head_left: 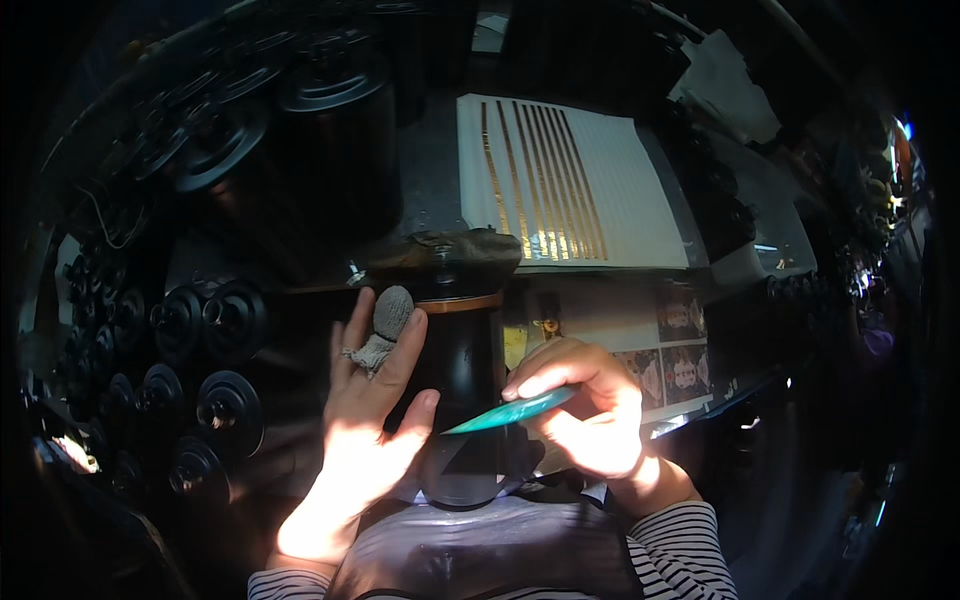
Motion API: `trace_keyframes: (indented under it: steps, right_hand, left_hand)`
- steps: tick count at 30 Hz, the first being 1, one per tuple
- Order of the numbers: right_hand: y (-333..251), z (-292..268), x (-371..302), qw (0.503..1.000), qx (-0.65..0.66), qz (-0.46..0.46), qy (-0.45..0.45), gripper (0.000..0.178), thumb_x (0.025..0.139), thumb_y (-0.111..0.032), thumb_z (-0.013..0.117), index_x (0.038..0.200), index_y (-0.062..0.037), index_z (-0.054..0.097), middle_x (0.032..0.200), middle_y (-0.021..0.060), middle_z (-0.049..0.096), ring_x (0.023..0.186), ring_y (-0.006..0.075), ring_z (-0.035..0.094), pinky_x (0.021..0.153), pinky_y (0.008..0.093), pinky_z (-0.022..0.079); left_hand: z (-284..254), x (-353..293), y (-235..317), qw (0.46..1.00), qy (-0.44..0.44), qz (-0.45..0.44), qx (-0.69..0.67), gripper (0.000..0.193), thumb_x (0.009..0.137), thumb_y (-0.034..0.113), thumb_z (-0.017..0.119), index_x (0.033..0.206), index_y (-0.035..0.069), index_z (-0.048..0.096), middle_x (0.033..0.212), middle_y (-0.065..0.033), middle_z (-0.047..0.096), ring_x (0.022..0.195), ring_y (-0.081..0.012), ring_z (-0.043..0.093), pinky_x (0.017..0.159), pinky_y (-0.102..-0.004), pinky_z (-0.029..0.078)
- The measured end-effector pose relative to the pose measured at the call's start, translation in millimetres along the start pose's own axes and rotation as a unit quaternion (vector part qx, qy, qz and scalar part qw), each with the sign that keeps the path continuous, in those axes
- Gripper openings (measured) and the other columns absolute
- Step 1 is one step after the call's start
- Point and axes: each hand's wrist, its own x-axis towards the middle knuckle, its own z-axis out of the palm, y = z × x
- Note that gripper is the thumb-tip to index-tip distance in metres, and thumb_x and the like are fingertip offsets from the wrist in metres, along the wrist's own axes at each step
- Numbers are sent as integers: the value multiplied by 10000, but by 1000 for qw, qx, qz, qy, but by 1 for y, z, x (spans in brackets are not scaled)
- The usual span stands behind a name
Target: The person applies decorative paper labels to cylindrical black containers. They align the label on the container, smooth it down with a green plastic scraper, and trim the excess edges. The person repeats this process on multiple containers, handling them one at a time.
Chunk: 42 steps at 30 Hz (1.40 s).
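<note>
A glossy black cylindrical vessel (460, 350) lies in front of me, its near end by my lap. Around its far part runs an orange-gold band (462, 303). My left hand (375, 415) is open with fingers stretched along the vessel's left side. A grey cloth finger cover (393, 312), tied with a loose end, sits on its middle finger. In my right hand (595, 410) is a slim teal pointed tool (515, 409), pinched between thumb and fingers. Its tip points left, over the vessel, near my left thumb; whether it touches the surface I cannot tell.
Beyond the vessel lies a white sheet (630, 200) with several thin gold strips. Printed pictures (680, 365) are on the table at right. Several black round-based pieces (230, 410) stand at left, with large black lidded vessels (330, 150) behind. A dark apron (490, 550) covers my lap.
</note>
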Motion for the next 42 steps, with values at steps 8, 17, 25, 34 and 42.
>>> trace_keyframes:
  steps: [8,17,25,34,42]
  right_hand:
    - [46,-122,-34,947,-156,209,189,143,840,-152,632,914,-30,640,729,37,585,671,84,537,596,231,442]
    - [56,-175,19,728,-641,-243,15,241,635,-120,738,858,-112,647,650,-8,543,616,152,536,493,260,443]
    - [-33,-86,-79,825,-518,-228,2,175,681,-93,735,843,-81,670,692,-19,586,576,100,523,490,215,454]
    - [-55,-52,-86,924,-365,-37,-110,351,793,-251,669,1060,-32,605,766,39,614,679,191,585,605,263,481]
    - [-34,-18,-80,969,-172,47,-172,109,704,-94,742,768,-36,674,700,45,643,647,149,581,596,266,440]
  left_hand:
    - [14,41,59,933,-190,80,294,419,822,343,606,1226,243,558,853,-41,665,1312,-287,294,980,-714,-58]
    - [6,3,89,996,-44,-72,16,349,672,-9,531,1001,-5,645,1056,-125,565,1054,-245,504,947,-347,373]
    - [61,4,105,917,-328,-150,-173,352,843,-19,479,1185,20,550,1085,-143,550,1022,-213,545,853,-293,461]
    - [58,-61,116,960,-151,65,225,203,691,131,650,891,139,620,909,-83,571,774,-245,555,713,-377,423]
    - [10,-96,93,983,-115,-132,51,51,768,125,622,777,77,637,814,-51,617,902,-218,524,913,-403,252]
